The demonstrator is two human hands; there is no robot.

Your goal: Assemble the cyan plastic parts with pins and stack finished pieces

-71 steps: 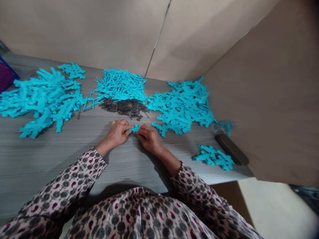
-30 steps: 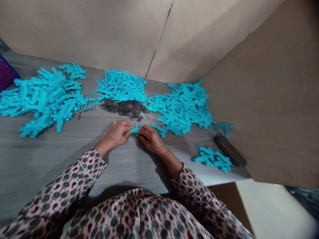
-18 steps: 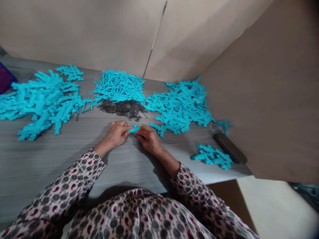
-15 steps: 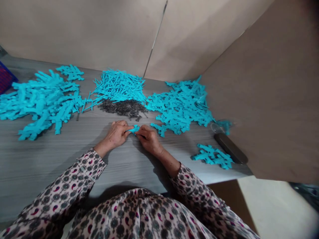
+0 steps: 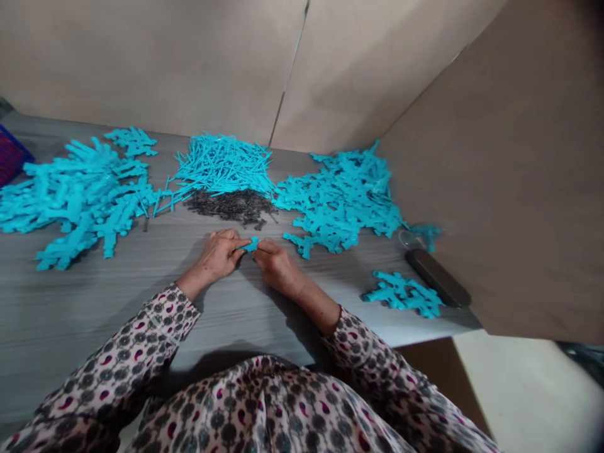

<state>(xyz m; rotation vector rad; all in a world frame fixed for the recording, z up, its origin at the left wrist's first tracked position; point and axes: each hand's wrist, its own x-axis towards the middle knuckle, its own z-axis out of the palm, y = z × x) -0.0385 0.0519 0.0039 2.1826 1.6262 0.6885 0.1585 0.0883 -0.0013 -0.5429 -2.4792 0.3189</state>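
Observation:
A small turquoise plastic piece [image 5: 251, 245] is held low over the grey table between my two hands. My left hand [image 5: 221, 255] is closed, with thumb and forefinger pinching the piece's left end. At its right end, the fingers of my right hand [image 5: 278, 264] are pressed together against it; whether they also grip something tiny is hidden. Just beyond my hands lies a heap of small dark metal-looking pins or screws [image 5: 231, 206]. Behind that heap is a pile of thin turquoise sticks [image 5: 224, 162].
Branching turquoise plastic parts form a large pile on the left [image 5: 75, 192] and another on the right [image 5: 344, 198]. A smaller group [image 5: 403, 294] lies near the right edge, beside a dark elongated case [image 5: 436, 277]. Panels [image 5: 141, 69] wall the table's back and right.
My right hand has shifted very slightly left and its fingers have changed position at the piece. The left hand keeps its pinch. The camera view has moved slightly.

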